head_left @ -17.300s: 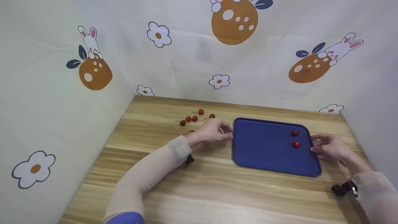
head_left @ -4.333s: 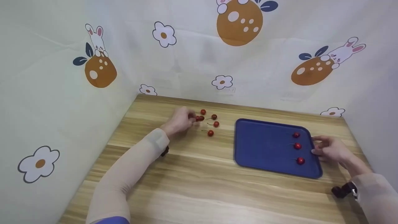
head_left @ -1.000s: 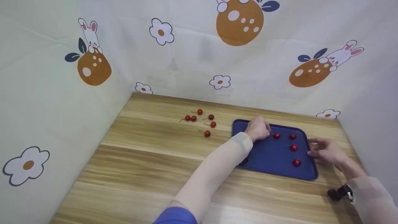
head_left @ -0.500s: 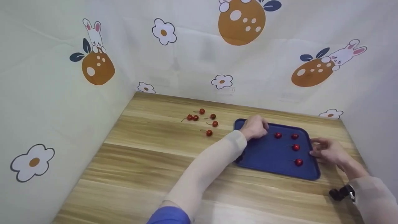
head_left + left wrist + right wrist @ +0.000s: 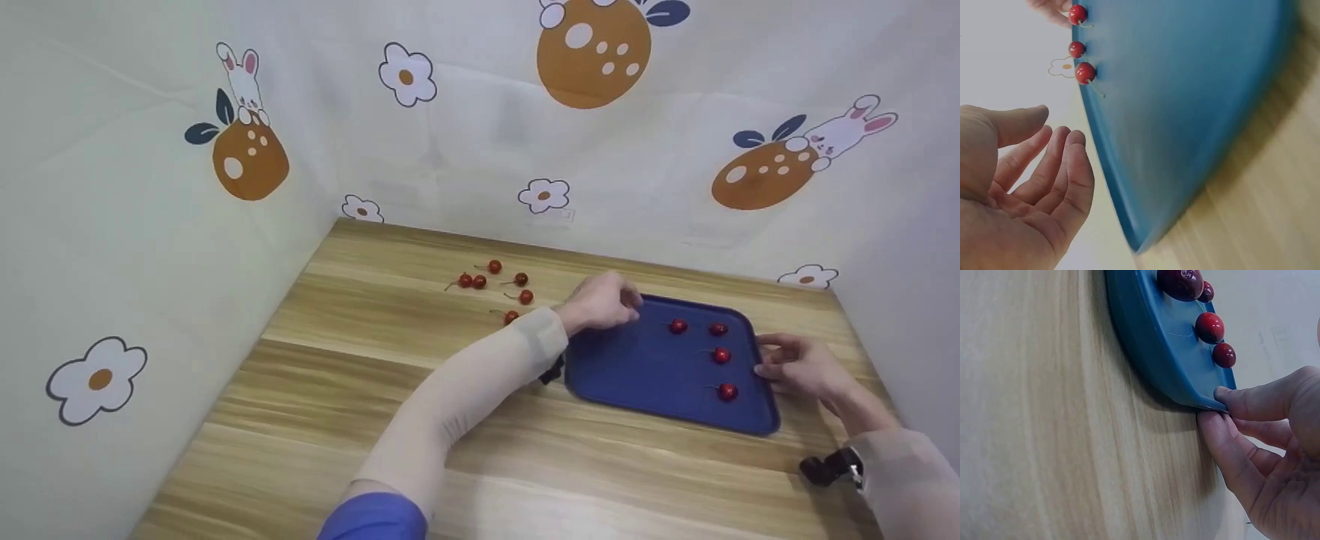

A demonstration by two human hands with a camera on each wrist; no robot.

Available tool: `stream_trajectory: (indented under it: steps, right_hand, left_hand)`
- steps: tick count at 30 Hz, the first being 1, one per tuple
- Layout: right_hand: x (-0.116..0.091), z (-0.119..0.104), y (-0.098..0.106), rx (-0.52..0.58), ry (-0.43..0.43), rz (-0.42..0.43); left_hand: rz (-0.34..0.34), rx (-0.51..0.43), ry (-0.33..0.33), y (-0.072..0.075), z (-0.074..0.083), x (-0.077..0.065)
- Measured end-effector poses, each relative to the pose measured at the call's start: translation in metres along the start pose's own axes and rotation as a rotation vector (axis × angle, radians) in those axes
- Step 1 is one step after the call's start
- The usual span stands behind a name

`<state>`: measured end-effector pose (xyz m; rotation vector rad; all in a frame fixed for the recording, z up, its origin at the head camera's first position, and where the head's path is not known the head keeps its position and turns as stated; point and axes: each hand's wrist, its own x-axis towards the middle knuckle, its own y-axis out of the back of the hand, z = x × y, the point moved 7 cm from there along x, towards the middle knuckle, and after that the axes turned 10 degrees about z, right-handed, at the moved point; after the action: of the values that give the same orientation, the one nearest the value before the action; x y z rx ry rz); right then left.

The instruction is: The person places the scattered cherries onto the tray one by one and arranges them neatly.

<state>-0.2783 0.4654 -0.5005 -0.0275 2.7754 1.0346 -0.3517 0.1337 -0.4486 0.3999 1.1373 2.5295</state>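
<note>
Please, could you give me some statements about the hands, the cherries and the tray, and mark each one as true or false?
1. Four cherries lie on the tray. True.
2. The left hand holds a cherry. False: it holds nothing.
3. The right hand pinches the tray's edge. True.
4. The tray is red. False: it is blue.
5. Only two cherries lie on the table outside the tray. False: six do.
</note>
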Motion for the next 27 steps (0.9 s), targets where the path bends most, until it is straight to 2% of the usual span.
stream_trajectory:
  steps: [5,12,15,20,27]
  right_hand:
    - [-0.001,0.000,-0.001,0.013,-0.005,-0.007]
    - [-0.003,-0.001,0.000,0.002,0.003,-0.005]
    - [-0.004,-0.001,0.001,0.016,-0.003,-0.007]
    - [-0.003,0.001,0.001,0.011,-0.009,-0.012]
    - [-0.003,-0.002,0.000,-0.001,-0.002,0.004]
  left_hand:
    - [-0.005,-0.098,-0.028,0.016,-0.009,-0.014]
    - [-0.048,-0.257,-0.092,0.035,-0.026,-0.035]
    - [-0.052,-0.297,-0.108,0.045,-0.036,-0.041]
    - [-0.065,-0.366,-0.082,0.063,-0.054,-0.049]
    - [-0.043,-0.406,-0.024,0.094,-0.086,-0.058]
